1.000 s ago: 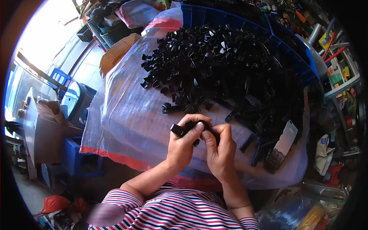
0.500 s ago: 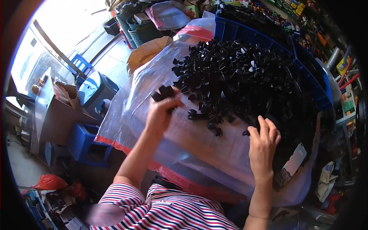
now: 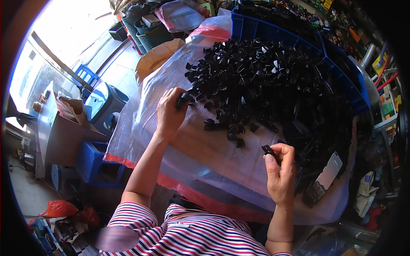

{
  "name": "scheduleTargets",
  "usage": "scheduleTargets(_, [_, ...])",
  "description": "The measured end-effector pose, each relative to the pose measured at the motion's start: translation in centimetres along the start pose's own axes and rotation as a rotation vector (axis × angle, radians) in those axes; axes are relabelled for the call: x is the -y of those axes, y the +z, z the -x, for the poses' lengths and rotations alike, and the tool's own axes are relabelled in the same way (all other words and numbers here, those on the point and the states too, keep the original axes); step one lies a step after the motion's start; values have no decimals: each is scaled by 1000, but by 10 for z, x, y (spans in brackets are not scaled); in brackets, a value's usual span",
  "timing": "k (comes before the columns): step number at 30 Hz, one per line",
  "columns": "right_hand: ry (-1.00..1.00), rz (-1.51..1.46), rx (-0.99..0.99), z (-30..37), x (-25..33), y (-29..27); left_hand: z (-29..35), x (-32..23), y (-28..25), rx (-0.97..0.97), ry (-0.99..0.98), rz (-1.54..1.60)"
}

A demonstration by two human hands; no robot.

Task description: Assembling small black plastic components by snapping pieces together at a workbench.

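A: What is the room like, seen from the head camera?
B: A cluttered indoor space, with bright daylight at upper left. A blue stool (image 3: 95, 161) stands to the left, and crowded shelves (image 3: 388, 109) line the right. In the middle spreads a whitish woven plastic sheet (image 3: 143, 117) with a red hem along its near edge. A blue crate (image 3: 299, 39) stands along its far edge.

A: What lies on the sheet?
B: A big heap of small black parts (image 3: 243, 81), filling it from the far edge toward the right edge. A few loose ones lie nearer the middle. Toward the near right corner rests a flat slab (image 3: 325, 177), partly pale, partly dark.

A: And the person's left hand?
B: The left hand (image 3: 170, 113) is over the sheet toward its left edge, beside the heap. Its fingers are curled around a rounded black piece (image 3: 183, 100). I cannot tell whether the palm hides anything more.

A: The right hand?
B: The right hand (image 3: 280, 176) is above the near right part of the sheet, to the left of the slab. Thumb and fingers are pinched together on a small black part (image 3: 267, 150), which sticks out toward the left. Its exact shape is too small to make out.
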State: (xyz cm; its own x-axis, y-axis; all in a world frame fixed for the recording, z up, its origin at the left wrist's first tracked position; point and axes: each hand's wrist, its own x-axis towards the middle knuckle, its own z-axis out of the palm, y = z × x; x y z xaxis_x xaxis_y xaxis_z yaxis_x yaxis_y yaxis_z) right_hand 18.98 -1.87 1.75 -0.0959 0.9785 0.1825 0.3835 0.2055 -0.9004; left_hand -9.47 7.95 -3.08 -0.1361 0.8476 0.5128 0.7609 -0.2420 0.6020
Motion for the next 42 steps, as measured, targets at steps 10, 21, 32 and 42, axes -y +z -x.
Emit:
scheduleTargets(10, [-147, 137, 19, 0, -2, 9, 6, -2, 3, 66, 114, -93])
scheduleTargets(21, [-326, 87, -45, -3, 3, 18, 50, -114, 12, 670, -450, 1115])
scheduleTargets(32, [-262, 120, -88, 8, -7, 5, 59, -114, 35, 618, -833, 1633])
scheduleTargets(42, [-105, 44, -78, 18, -1, -1, 63, -120, 33, 569, -647, 1448])
